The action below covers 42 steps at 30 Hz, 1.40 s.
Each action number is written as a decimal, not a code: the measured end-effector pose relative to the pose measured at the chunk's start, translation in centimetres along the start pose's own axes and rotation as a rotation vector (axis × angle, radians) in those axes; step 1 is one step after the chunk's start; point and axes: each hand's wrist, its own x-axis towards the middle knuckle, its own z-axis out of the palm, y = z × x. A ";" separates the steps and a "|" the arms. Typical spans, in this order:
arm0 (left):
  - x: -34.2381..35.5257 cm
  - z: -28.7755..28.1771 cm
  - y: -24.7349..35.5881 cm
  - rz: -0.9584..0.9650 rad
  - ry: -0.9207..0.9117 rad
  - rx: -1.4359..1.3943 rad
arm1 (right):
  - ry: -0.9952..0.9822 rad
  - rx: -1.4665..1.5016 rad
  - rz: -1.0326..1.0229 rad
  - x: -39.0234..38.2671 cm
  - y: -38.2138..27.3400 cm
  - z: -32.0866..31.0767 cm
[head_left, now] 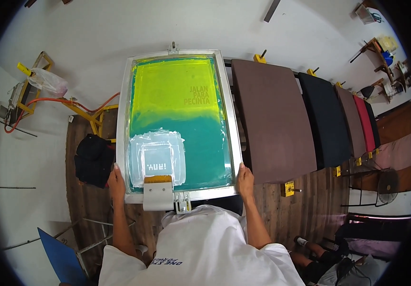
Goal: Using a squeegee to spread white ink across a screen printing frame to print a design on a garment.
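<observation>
A silk-screen frame [230,114] with silver metal edges stands before me, its mesh yellow-green at the far end and teal nearer me. My left hand [116,180] is closed round its left edge near the close corner, thumb on top. On the opposite edge my right hand [245,182] grips likewise; the undersides of both hands are hidden. Pale ink [177,143] surrounds a small lettered patch at the mesh's near left. A squeegee [158,195] with a metal holder and amber blade rests there, overhanging the near edge beside a metal bracket [182,204].
Brown padded printing boards [274,119] and a black one [324,121] line up to the right, with yellow clamps [288,189]. Dark cloth [93,159] lies at left under an orange hose [48,99]. Another person's legs [305,262] show at lower right, a fan [387,185] beyond.
</observation>
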 end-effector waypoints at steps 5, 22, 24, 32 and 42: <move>-0.1 0.1 -0.1 0.041 0.075 -0.019 | 0.057 -0.002 -0.088 -0.1 -0.7 0.1; -0.5 0.7 -1.5 0.125 0.077 -0.064 | 0.075 -0.072 -0.072 -0.5 0.1 0.5; -0.9 0.0 -0.3 0.083 0.003 0.038 | 0.123 -0.060 -0.096 -0.4 -0.7 0.3; -7.9 -4.6 13.2 0.901 -0.781 0.349 | -0.567 -0.123 -0.656 -8.5 -15.4 0.2; -8.5 -3.1 9.8 0.963 -0.898 0.539 | -0.606 -0.611 -0.870 -11.7 -16.1 7.5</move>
